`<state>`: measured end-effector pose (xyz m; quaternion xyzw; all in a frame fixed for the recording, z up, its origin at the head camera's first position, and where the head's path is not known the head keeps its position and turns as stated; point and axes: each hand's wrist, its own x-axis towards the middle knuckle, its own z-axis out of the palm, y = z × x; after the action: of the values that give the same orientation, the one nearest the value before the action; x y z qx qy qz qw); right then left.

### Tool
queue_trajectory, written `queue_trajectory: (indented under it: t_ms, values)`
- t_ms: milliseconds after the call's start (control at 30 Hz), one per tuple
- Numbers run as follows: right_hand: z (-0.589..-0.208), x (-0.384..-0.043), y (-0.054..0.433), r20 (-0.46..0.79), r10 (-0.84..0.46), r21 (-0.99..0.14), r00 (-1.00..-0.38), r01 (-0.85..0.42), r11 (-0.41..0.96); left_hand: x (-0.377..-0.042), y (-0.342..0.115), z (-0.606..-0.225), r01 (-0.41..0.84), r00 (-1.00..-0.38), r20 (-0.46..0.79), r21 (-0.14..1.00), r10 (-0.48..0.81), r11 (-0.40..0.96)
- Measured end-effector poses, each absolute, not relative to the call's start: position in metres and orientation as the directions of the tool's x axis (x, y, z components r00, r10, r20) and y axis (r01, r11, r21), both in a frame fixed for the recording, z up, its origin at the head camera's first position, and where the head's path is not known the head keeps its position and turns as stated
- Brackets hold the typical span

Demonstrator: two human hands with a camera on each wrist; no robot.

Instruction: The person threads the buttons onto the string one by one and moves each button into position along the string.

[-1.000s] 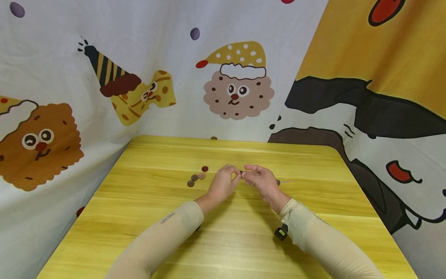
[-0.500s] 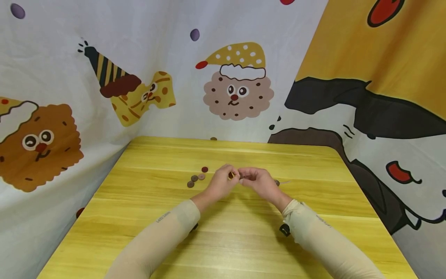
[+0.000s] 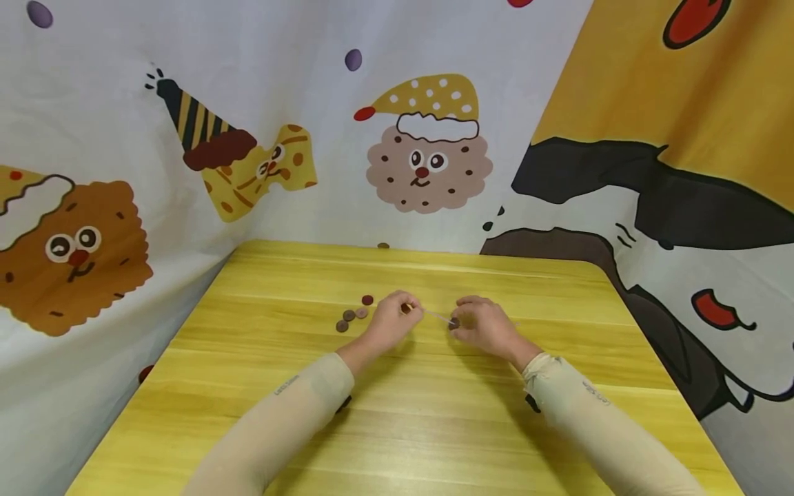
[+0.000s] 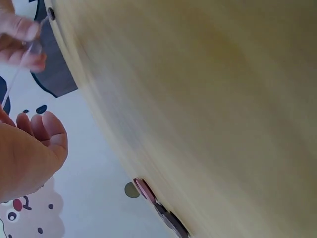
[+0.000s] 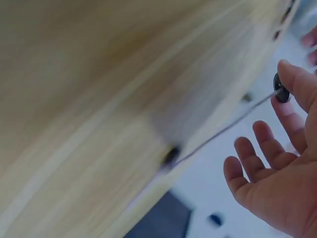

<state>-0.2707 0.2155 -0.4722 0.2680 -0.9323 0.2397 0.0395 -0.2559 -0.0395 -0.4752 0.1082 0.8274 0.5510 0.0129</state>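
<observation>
My left hand [image 3: 392, 321] pinches one end of a thin pale string [image 3: 438, 316] above the table. To its right, my right hand [image 3: 493, 332] holds a dark round button [image 3: 455, 322] between thumb and index finger. The right wrist view shows the string running through this button [image 5: 281, 89], the other fingers held apart from it. Farther along the string, a second dark button [image 5: 172, 155], blurred, lies at the table. Left of my left hand are several loose buttons: a dark red one [image 3: 368, 300], a pinkish one [image 3: 362, 313] and brown ones [image 3: 342, 326].
The yellow wooden table [image 3: 397, 427] has a cartoon-printed curtain [image 3: 335, 207] hanging behind its far edge and along both sides. Beige sleeves [image 3: 279, 420] cover both forearms.
My right hand has moved right, away from my left hand, with the button in its fingers. A stretch of string now shows between the hands. The loose buttons have stayed put.
</observation>
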Motion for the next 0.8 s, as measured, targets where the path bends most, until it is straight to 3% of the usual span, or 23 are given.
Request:
queue_trajectory:
  t_ms: [233,567,667,800]
  values:
    - [-0.481,-0.284,0.275,0.093,-0.448,-0.389,-0.889,-0.447,0.806,-0.257,-0.045,-0.478,0.139,-0.981,0.081,0.925,0.173,0.353]
    - [-0.475,-0.283,0.289,-0.011,-0.373,-0.361,-0.928,-0.345,0.866,-0.257,-0.046,-0.479,0.141,-0.979,0.078,0.927,0.189,0.349]
    - [-0.465,-0.28,0.271,-0.024,-0.366,-0.431,-0.93,-0.321,0.843,-0.256,-0.045,-0.478,0.134,-0.978,0.068,0.929,0.195,0.346]
    - [-0.454,-0.276,0.23,-0.034,-0.435,-0.68,-0.9,-0.298,0.67,-0.256,-0.043,-0.476,0.155,-0.973,0.082,0.924,0.214,0.35]
